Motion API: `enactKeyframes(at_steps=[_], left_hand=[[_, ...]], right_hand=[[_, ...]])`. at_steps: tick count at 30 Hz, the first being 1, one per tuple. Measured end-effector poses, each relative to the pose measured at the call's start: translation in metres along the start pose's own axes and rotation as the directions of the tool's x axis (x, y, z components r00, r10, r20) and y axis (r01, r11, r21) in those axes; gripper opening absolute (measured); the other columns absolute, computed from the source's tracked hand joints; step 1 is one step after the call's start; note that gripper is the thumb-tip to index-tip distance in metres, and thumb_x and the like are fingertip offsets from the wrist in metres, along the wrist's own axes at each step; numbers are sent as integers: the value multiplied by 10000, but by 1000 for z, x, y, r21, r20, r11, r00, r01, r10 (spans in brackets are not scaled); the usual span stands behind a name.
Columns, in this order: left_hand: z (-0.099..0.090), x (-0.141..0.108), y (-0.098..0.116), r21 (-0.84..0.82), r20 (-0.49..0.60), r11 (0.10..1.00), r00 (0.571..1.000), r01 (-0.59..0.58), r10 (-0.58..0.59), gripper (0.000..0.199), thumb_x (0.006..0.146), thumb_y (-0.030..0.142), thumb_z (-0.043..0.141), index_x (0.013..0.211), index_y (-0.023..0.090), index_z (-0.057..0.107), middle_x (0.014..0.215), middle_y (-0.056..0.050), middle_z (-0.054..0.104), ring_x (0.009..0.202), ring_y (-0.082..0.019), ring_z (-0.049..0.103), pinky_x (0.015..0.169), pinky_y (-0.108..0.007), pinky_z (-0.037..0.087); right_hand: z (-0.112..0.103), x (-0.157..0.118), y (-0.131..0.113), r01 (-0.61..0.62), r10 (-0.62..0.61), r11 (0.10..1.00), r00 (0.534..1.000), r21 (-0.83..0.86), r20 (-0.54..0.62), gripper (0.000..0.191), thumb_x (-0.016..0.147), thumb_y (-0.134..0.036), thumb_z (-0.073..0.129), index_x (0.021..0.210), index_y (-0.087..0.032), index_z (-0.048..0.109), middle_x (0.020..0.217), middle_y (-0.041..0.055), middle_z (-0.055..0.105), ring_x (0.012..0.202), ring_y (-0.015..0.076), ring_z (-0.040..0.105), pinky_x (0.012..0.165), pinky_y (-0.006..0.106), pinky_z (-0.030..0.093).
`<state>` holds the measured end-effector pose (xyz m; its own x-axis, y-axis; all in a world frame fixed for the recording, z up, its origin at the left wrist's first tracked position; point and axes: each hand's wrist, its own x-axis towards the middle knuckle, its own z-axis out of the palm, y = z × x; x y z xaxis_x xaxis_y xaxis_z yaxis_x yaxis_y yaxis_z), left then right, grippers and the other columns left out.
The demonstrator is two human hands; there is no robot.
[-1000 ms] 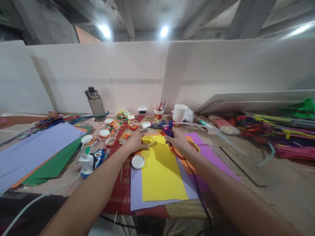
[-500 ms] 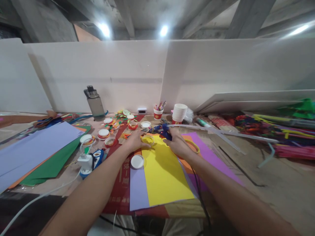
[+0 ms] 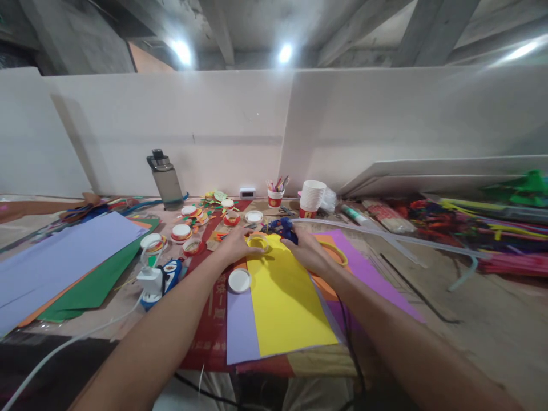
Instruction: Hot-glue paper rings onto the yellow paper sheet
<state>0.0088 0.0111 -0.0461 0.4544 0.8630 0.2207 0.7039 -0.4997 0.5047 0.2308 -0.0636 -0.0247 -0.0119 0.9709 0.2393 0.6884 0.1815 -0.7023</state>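
My left hand (image 3: 235, 244) grips a small yellow ring (image 3: 257, 245) at its left side, thumb inside the near edge, over the top of a yellow sheet (image 3: 291, 308). My right hand (image 3: 310, 248) is closed at the handle of a blue glue gun (image 3: 283, 227); its fingers are partly hidden. A long clear glue stick (image 3: 385, 233) runs rightward from behind the gun. Just below my left hand lies a white round lid (image 3: 239, 281). A larger yellow ring (image 3: 340, 254) rests on orange and purple sheets beside my right wrist.
Several white-and-red paper rings (image 3: 181, 233) and a blue power strip (image 3: 171, 277) with a white plug stand left. Behind are a bottle (image 3: 166, 182), a pencil cup (image 3: 276, 198) and stacked paper cups (image 3: 312, 197). A black cable (image 3: 349, 337) hangs under my right arm.
The glue gun has dropped slightly toward the table with my right hand, and the glue stick has sunk with it. My left hand keeps the small yellow ring in nearly the same place.
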Motion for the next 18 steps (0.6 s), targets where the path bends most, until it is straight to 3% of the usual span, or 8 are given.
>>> enactKeyframes(at_steps=[9,14,18], left_hand=[[2,1,2,103,-11,995,1000,-14,15,547,686,541,745,1043,128,709,1085,-139,674,986,-276,631,854,-334,484],[-3,-1,7,120,29,992,999,-36,33,450,718,523,714,983,161,735,1014,-116,682,941,-269,631,828,-335,475],[-3,-2,6,106,32,994,999,-4,1,417,709,501,714,992,195,737,1037,-99,687,992,-274,621,847,-333,470]], right_hand=[[-3,-2,-3,-60,63,994,998,-94,29,299,893,-344,513,1134,-187,591,1011,92,679,913,222,621,795,297,448],[1,-3,0,-26,25,999,998,20,56,282,883,-258,485,1124,-167,601,864,66,677,774,201,610,704,284,445],[2,-2,2,14,-17,998,998,69,52,313,875,-236,488,1160,-180,606,894,60,687,801,208,609,738,302,461]])
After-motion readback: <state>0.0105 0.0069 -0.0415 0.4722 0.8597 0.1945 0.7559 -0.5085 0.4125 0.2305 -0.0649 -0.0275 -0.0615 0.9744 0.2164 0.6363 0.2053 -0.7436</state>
